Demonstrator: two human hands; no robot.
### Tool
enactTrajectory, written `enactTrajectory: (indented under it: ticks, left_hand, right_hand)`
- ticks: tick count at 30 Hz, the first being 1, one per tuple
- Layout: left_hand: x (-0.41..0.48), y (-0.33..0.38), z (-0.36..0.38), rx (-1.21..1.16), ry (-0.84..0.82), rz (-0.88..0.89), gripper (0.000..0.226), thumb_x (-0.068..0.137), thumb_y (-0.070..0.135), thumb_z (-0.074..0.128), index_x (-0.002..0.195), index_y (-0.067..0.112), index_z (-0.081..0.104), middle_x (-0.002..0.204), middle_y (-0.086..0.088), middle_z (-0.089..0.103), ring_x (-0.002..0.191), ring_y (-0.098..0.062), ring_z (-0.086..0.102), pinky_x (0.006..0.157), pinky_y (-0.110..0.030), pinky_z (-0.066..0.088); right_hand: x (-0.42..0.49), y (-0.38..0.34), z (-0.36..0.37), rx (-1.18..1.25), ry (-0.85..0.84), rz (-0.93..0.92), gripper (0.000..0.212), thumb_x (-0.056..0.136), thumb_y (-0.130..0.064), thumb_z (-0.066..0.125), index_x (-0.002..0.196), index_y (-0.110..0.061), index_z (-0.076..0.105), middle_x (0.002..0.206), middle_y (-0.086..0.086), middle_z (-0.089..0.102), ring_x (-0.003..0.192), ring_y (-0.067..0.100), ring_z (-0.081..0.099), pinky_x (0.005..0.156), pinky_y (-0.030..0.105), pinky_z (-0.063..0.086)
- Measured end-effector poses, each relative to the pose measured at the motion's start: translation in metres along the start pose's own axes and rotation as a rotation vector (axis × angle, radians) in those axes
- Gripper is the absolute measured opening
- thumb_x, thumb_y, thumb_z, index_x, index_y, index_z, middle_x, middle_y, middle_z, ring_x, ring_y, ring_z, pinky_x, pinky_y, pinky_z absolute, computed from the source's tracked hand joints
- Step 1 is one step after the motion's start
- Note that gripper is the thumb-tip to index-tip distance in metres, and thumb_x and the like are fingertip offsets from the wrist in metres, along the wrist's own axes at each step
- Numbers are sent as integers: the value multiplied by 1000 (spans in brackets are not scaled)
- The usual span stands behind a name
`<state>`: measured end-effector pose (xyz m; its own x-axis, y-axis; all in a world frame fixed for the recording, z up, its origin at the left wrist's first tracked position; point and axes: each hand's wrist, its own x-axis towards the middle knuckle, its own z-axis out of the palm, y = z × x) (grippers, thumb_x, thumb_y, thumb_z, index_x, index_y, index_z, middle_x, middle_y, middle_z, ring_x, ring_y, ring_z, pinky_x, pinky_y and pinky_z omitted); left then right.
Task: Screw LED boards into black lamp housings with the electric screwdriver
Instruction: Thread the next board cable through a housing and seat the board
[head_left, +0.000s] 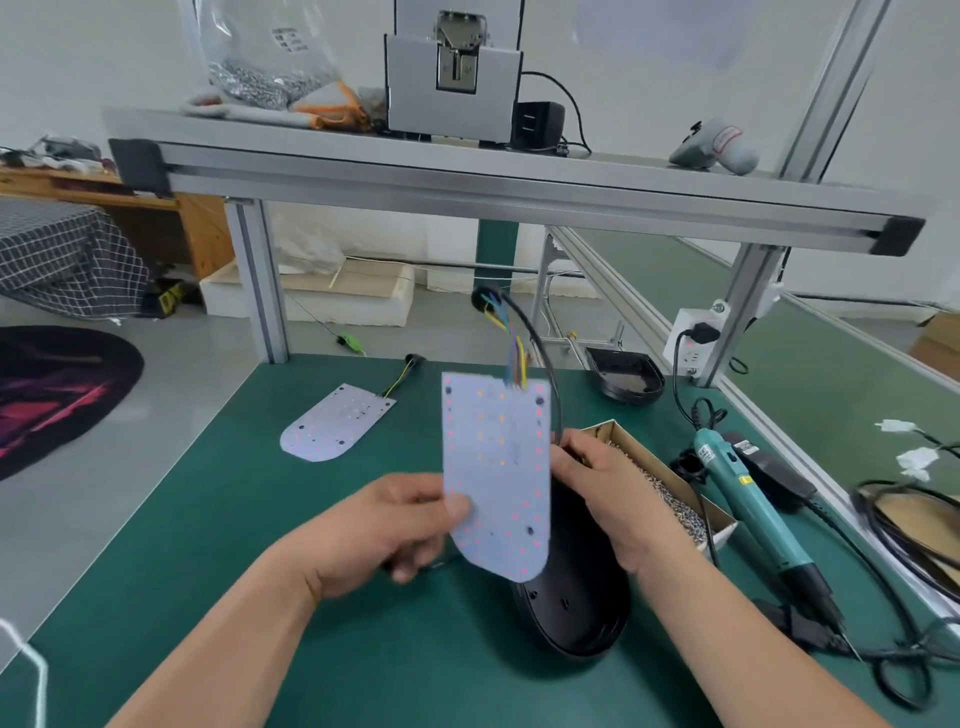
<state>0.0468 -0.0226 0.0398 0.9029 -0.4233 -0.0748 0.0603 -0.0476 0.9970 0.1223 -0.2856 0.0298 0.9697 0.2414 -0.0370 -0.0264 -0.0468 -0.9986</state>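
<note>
Left hand pinches the LED board by its lower edge, upright over the black lamp housing that the right hand grips at its top, so I'd worry those coloured wires get trapped underneath or the board slips. Green mat, open screw box right by that wrist, electric screwdriver lying idle, 1 spare board flat behind.

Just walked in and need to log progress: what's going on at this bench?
A person's left hand pinches a white round-ended LED board by its lower edge, holding it upright over a black oval lamp housing that the right hand seems to grip at its top. The teal electric screwdriver lies untouched on the green mat; nothing is screwed yet.
</note>
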Motion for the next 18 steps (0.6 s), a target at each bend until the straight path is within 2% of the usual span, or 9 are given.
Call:
enactTrajectory:
  ticks: [1, 3, 5, 8, 10, 12, 14, 16, 18]
  left_hand:
    - [2, 1, 7, 95, 29, -3, 38, 90, 51, 74, 114, 22, 78, 88, -6, 61, 65, -17, 50, 49, -24, 39]
    - [5, 3, 15, 124, 81, -7, 37, 91, 47, 71, 115, 20, 78, 104, 0, 69, 72, -17, 60, 51, -27, 48]
    - [6, 4, 19, 50, 84, -52, 39, 90, 48, 71, 108, 14, 78, 96, -6, 72, 69, -20, 61, 53, -30, 53]
    - [7, 4, 22, 48, 79, -102, 37, 91, 46, 68, 100, 10, 75, 87, -8, 73, 68, -24, 63, 56, -33, 54]
    - [8, 2, 22, 42, 88, -104, 35, 92, 45, 67, 101, 12, 76, 91, -10, 76, 71, -24, 66, 56, -32, 53]
    - [9, 1, 22, 21, 98, -93, 36, 93, 45, 65, 108, 14, 77, 100, -12, 79, 77, -24, 70, 57, -32, 55]
    - [10, 0, 23, -8, 124, -90, 36, 93, 47, 64, 110, 18, 77, 105, -11, 80, 80, -25, 72, 58, -32, 56]
    - [11, -2, 25, -22, 161, -92, 35, 92, 51, 64, 110, 24, 78, 108, -7, 80, 84, -25, 74, 59, -31, 57]
    - [13, -3, 26, -19, 167, -87, 35, 93, 54, 63, 112, 29, 78, 113, -4, 80, 89, -26, 77, 59, -30, 58]
  right_hand:
    - [-1, -1, 0, -18, -21, -24, 14, 104, -23, 67, 112, -14, 74, 116, 14, 77, 109, 37, 72, 98, 52, 54]
    - [-4, -3, 1, -1, -68, -60, 24, 95, -20, 69, 116, -14, 76, 120, 11, 78, 116, 35, 72, 104, 54, 55]
    - [-6, -4, 3, 4, -81, -58, 32, 88, -16, 65, 117, -14, 77, 119, 7, 78, 116, 30, 73, 105, 52, 55]
    - [-5, -3, 6, -23, 8, -52, 29, 89, -20, 63, 115, -20, 76, 116, 1, 79, 118, 27, 72, 106, 50, 54]
    - [-3, -4, 7, 32, 92, -33, 30, 94, -32, 64, 120, -22, 73, 122, 0, 76, 122, 24, 69, 111, 51, 50]
    - [-2, -5, 9, 140, 99, 16, 47, 91, -47, 63, 122, -14, 70, 128, 11, 72, 124, 28, 67, 115, 56, 46]
    - [-3, -10, 11, 225, 68, 55, 59, 91, -59, 59, 118, -6, 68, 129, 21, 70, 113, 31, 70, 108, 55, 49]
    - [-6, -12, 13, 230, 18, 12, 68, 94, -68, 56, 110, -3, 66, 115, 19, 74, 98, 27, 70, 94, 47, 54]
    - [-9, -10, 12, 85, -46, -95, 55, 96, -55, 64, 99, 0, 64, 97, 8, 72, 89, 19, 65, 85, 38, 50]
